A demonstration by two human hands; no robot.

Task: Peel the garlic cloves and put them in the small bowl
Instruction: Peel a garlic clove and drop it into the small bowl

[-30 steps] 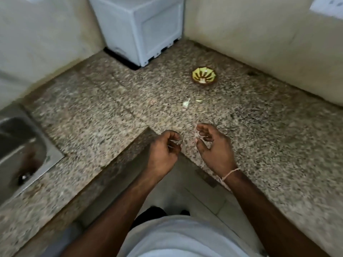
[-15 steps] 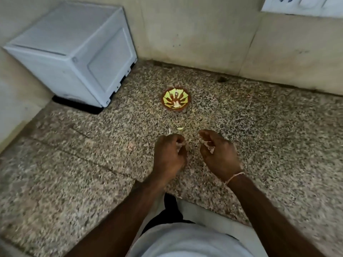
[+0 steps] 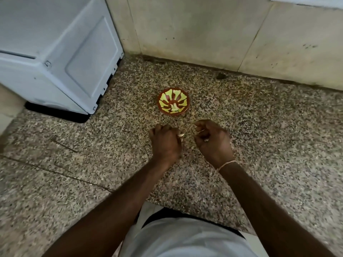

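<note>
A small red-brown bowl (image 3: 173, 103) with a yellow-green leaf pattern stands on the speckled granite counter (image 3: 259, 127), with pale garlic pieces at its bottom. Just in front of it, my left hand (image 3: 165, 143) is curled and pinches a pale garlic clove (image 3: 181, 135) at its fingertips. My right hand (image 3: 213, 143), a thread band on its wrist, is curled beside it, a small gap between the two. A thin pale bit of garlic skin (image 3: 205, 140) shows inside its fingers.
A white appliance (image 3: 55, 52) stands at the back left against the tiled wall (image 3: 204, 34). A dark spot (image 3: 220, 76) lies near the wall behind the bowl. The counter's front edge is by my body.
The view has swung right and closer to the bowl; the sink has left the frame. My hands have stayed close together in front of the bowl, fingers working the clove.
</note>
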